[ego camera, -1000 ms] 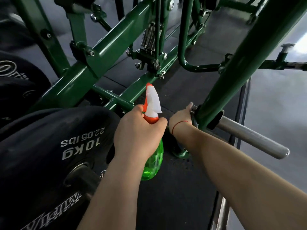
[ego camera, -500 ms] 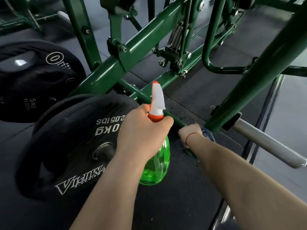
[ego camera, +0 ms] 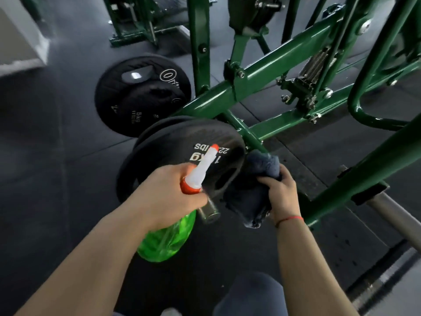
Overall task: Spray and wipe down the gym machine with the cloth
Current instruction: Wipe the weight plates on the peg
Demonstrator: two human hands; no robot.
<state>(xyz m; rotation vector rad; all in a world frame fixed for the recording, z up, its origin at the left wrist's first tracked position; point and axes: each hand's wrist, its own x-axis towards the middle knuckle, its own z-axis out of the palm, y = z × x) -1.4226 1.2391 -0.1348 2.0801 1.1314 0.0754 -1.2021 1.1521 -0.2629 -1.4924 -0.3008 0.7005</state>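
Wt plate (ego camera: 173, 144) (black) — cloth (ego camera: 252, 197) beside, frame (ego camera: 273, 65) behind

A spray bottle (ego camera: 168, 238) has a clear bright green body, an orange collar and a white nozzle tipped with orange. The cloth (ego camera: 255, 197) is dark blue-grey. The machine frame (ego camera: 273, 67) is glossy dark green, with a silver spring (ego camera: 315, 62). A black weight plate (ego camera: 182, 142) carries white lettering, and a second black plate (ego camera: 136, 103) is also marked in white. A thin red thread (ego camera: 289, 218) circles the right wrist. The bar (ego camera: 398, 215) is dull silver. The floor (ego camera: 45, 156) is dark grey.
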